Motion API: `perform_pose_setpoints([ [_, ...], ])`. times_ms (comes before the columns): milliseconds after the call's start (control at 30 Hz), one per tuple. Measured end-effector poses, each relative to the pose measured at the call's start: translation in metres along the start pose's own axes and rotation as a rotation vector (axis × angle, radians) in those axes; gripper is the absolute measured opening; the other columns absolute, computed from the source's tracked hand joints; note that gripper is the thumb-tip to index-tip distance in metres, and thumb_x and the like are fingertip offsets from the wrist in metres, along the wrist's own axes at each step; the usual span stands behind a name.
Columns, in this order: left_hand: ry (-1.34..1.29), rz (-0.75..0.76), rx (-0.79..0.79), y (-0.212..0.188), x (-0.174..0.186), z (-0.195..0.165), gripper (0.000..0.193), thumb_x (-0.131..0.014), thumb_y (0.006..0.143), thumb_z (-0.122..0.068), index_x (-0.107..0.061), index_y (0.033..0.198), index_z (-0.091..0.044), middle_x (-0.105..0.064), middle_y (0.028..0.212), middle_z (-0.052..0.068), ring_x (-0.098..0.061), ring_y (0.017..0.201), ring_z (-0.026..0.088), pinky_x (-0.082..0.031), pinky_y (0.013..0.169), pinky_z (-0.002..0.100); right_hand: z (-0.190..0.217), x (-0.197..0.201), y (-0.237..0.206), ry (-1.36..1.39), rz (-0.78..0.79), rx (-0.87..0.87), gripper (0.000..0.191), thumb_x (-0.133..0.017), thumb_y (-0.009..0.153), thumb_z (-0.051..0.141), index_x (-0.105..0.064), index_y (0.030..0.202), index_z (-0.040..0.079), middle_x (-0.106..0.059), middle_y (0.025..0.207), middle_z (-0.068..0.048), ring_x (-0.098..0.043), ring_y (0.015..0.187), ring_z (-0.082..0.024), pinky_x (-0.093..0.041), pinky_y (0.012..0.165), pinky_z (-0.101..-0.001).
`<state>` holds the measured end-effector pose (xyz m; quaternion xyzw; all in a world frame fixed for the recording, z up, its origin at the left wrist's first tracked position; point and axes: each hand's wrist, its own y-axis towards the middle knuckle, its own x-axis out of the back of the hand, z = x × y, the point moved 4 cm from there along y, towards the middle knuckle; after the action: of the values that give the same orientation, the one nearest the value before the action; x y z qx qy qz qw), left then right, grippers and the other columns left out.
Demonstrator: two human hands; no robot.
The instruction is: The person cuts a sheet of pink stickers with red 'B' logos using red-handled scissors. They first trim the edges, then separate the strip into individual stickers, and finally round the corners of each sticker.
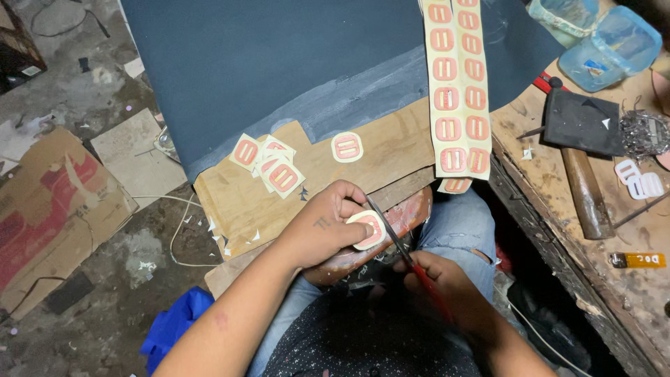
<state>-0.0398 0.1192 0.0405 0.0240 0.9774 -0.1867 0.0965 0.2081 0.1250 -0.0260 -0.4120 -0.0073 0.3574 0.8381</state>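
Trimming a sticker with scissors, over the lap

The left hand (326,225) pinches a rounded cream sticker (368,230) with a red mark between thumb and fingertips, just above the knee. The right hand (441,285) is curled around red-handled scissors (405,253), blades touching the sticker's right edge (can't tell how far apart they are). A pile of cut stickers (269,165) sits on the wooden board (314,183), and a long uncut strip (458,91) hangs nearby.

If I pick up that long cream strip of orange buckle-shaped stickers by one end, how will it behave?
The long cream strip of orange stickers would probably flop and bend, being thin sheet that already drapes over the wooden board's edge. It looks light and could likely tear.
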Motion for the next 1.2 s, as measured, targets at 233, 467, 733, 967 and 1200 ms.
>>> perform_pose_setpoints([
  [233, -0.028, 0.002, 0.001, 0.001, 0.001, 0.003, 0.044, -0.070, 0.080, 0.000, -0.049, 0.119, 0.004, -0.075, 0.102, 0.016, -0.072, 0.088, 0.015, -0.059, 0.075, 0.028, -0.004, 0.006, 0.000, 0.004, -0.001, 0.052, 0.029, -0.067, 0.092, 0.024, -0.068, 0.108, 0.000, -0.053, 0.060, 0.002, -0.045, 0.044, -0.008, -0.032, 0.040, -0.0249],
  [467, -0.017, -0.071, 0.026, 0.012, 0.007, 0.008, 0.044, -0.069, 0.082, -0.002, -0.048, 0.121, -0.001, -0.068, 0.102, 0.012, -0.068, 0.084, 0.014, -0.059, 0.064, 0.033, -0.017, 0.017, 0.005, 0.172, -0.092, 0.141, 0.024, -0.063, 0.093, 0.019, -0.065, 0.108, 0.001, -0.050, 0.057, 0.001, -0.043, 0.040, -0.009, -0.032, 0.036, -0.0265],
  [733, 0.388, -0.612, -0.353, 0.035, 0.036, -0.023, 0.051, -0.077, 0.091, -0.017, -0.052, 0.131, 0.001, -0.064, 0.113, 0.015, -0.061, 0.095, 0.018, -0.056, 0.079, 0.030, -0.012, 0.004, -0.001, 0.156, 0.091, 0.360, 0.036, -0.048, 0.101, 0.028, -0.063, 0.116, 0.000, -0.055, 0.075, -0.003, -0.049, 0.060, -0.011, -0.039, 0.053, -0.0238],
  [967, -0.381, 0.020, -0.016, -0.015, -0.037, 0.024, 0.034, -0.071, 0.089, -0.007, -0.059, 0.120, -0.001, -0.074, 0.102, 0.011, -0.069, 0.093, 0.015, -0.056, 0.087, 0.029, -0.010, -0.014, -0.006, 0.164, 0.311, 0.299, 0.066, -0.053, 0.095, 0.055, -0.064, 0.119, -0.006, -0.067, 0.092, -0.009, -0.061, 0.083, -0.018, -0.048, 0.076, -0.0286],
  [1200, -0.612, -0.085, -0.191, -0.029, -0.028, 0.021, 0.020, -0.071, 0.096, 0.006, -0.061, 0.114, 0.001, -0.070, 0.096, 0.012, -0.059, 0.071, 0.015, -0.044, 0.058, 0.025, -0.005, -0.004, -0.008, -0.046, 0.430, 0.175, 0.096, -0.056, 0.078, 0.083, -0.068, 0.117, -0.004, -0.065, 0.084, -0.006, -0.058, 0.073, -0.015, -0.045, 0.064, -0.0284],
])
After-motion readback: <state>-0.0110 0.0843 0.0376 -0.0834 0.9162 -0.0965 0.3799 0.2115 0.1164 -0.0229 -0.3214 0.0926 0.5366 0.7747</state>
